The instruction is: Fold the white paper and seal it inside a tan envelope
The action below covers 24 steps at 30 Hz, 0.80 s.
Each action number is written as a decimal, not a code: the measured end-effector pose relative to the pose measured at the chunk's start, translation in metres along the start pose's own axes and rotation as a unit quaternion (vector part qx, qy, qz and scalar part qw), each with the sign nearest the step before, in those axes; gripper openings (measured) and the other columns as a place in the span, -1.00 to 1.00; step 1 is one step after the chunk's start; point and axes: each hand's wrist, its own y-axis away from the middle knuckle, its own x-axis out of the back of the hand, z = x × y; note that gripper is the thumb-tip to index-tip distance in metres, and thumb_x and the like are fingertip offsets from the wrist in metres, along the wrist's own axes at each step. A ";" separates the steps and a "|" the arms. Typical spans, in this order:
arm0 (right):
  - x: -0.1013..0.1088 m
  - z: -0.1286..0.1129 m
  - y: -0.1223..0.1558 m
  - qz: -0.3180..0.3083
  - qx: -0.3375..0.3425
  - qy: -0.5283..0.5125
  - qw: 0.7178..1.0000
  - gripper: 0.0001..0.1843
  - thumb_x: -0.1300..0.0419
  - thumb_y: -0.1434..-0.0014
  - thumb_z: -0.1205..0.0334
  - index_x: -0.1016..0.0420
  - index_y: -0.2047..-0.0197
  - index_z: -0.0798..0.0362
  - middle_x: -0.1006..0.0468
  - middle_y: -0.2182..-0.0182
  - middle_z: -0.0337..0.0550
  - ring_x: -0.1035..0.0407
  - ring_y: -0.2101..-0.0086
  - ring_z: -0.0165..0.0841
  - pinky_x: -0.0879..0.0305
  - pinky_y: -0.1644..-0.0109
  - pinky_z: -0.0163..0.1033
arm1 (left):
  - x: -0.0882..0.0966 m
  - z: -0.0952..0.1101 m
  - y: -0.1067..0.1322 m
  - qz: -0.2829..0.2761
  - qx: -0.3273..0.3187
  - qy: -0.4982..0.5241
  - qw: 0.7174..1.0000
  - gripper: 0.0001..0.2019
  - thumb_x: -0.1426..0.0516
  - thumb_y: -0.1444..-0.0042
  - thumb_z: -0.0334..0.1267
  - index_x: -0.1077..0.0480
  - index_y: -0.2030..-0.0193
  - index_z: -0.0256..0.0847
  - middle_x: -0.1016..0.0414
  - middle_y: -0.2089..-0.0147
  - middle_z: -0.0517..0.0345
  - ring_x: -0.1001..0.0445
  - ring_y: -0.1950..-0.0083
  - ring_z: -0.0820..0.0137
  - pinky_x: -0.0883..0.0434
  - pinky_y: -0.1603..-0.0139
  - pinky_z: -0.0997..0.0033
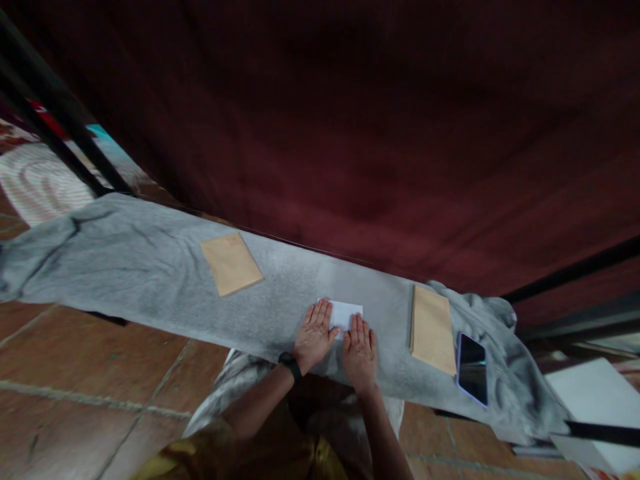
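Note:
A small white sheet of paper (345, 312) lies on the grey cloth in front of me. My left hand (315, 335) rests flat on its left side, fingers stretched out, a black band on the wrist. On its right side lies my right hand (360, 350), also flat with straight fingers. The palms cover much of the sheet, so its lower part is mostly hidden. A brown envelope (231, 264) is to the left of my hands. To the right sits a stack of brown envelopes (433, 329).
A grey cloth (150, 273) covers the long narrow surface. At the right lies a phone (472, 369) with a dark screen. A dark red curtain (350, 133) hangs behind. Black metal bars (575, 270) stand at both ends, and tiled floor (125, 373) shows below.

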 end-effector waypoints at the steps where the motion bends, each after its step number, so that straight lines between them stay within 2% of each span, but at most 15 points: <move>1: 0.001 0.003 0.001 0.001 -0.009 0.002 1.000 -0.41 0.21 -0.43 0.18 -0.02 -0.45 0.19 -0.18 -0.36 0.14 -0.13 -0.30 -0.10 0.02 -0.36 0.13 | 0.001 -0.003 0.000 -0.003 0.003 -0.005 1.000 -0.38 0.11 -0.37 -0.01 -0.11 -0.42 -0.42 -0.12 -0.45 -0.20 -0.03 -0.49 0.18 -0.03 -0.46 0.08; 7: 0.007 0.030 0.011 0.005 -0.052 0.002 0.999 -0.41 0.23 -0.44 0.14 -0.15 -0.40 0.26 -0.23 -0.33 0.19 -0.14 -0.30 -0.04 -0.01 -0.34 0.18 | 0.009 -0.004 0.000 -0.013 0.019 -0.008 1.000 -0.37 0.11 -0.37 0.01 -0.09 -0.43 -0.38 -0.08 -0.46 -0.19 0.00 -0.50 0.17 0.01 -0.47 0.05; 10: 0.011 0.032 0.005 0.028 -0.078 -0.019 0.996 -0.40 0.21 -0.43 0.15 -0.13 -0.40 0.29 -0.20 -0.34 0.24 -0.09 -0.32 -0.04 -0.05 -0.33 0.17 | 0.009 -0.002 -0.001 -0.016 0.020 -0.001 1.000 -0.35 0.10 -0.36 0.04 -0.08 -0.43 -0.38 -0.07 -0.47 -0.21 0.02 -0.50 0.16 0.02 -0.47 0.04; 13: 0.011 0.016 -0.013 0.026 -0.035 -0.069 0.997 -0.39 0.22 -0.43 0.14 -0.09 -0.41 0.29 -0.18 -0.36 0.19 -0.01 -0.36 -0.14 -0.08 -0.35 0.08 | 0.007 -0.003 -0.001 -0.018 0.016 0.001 1.000 -0.34 0.09 -0.35 0.05 -0.08 -0.43 -0.37 -0.06 -0.47 -0.21 0.03 -0.51 0.14 0.02 -0.47 -0.01; 16: 0.005 -0.007 -0.034 -0.025 0.048 -0.103 0.993 -0.42 0.24 -0.44 0.18 -0.12 -0.40 0.24 -0.18 -0.36 0.12 -0.03 -0.35 -0.23 -0.06 -0.37 0.02 | 0.006 -0.003 -0.001 -0.032 0.017 -0.009 0.999 -0.38 0.10 -0.36 -0.01 -0.11 -0.42 -0.38 -0.06 -0.47 -0.20 0.04 -0.51 0.13 0.08 -0.47 -0.05; 18: -0.001 -0.018 -0.043 -0.056 0.077 -0.092 0.991 -0.44 0.23 -0.42 0.22 -0.13 -0.41 0.19 -0.19 -0.36 0.11 -0.03 -0.35 -0.24 -0.01 -0.39 0.05 | 0.005 -0.003 -0.001 -0.043 0.016 -0.017 0.999 -0.41 0.11 -0.35 -0.07 -0.12 -0.42 -0.36 -0.05 -0.48 -0.17 0.05 -0.51 0.12 0.10 -0.47 -0.07; 21: -0.008 -0.022 -0.045 -0.076 0.075 -0.057 0.993 -0.44 0.22 -0.42 0.23 -0.12 -0.42 0.14 -0.15 -0.38 0.09 0.00 -0.36 -0.20 0.07 -0.40 0.11 | 0.004 -0.003 -0.001 -0.049 0.009 -0.019 0.999 -0.42 0.11 -0.35 -0.11 -0.11 -0.42 -0.36 -0.02 -0.49 -0.17 0.06 -0.51 0.11 0.13 -0.47 -0.08; 24: -0.009 -0.014 -0.041 -0.064 0.079 -0.035 0.994 -0.44 0.20 -0.43 0.21 -0.11 -0.42 0.17 -0.12 -0.39 0.12 0.01 -0.36 -0.16 0.06 -0.39 0.12 | 0.005 -0.005 0.000 -0.041 -0.010 -0.012 0.999 -0.42 0.12 -0.37 -0.08 -0.11 -0.42 -0.35 -0.03 -0.49 -0.17 0.08 -0.52 0.11 0.15 -0.48 -0.08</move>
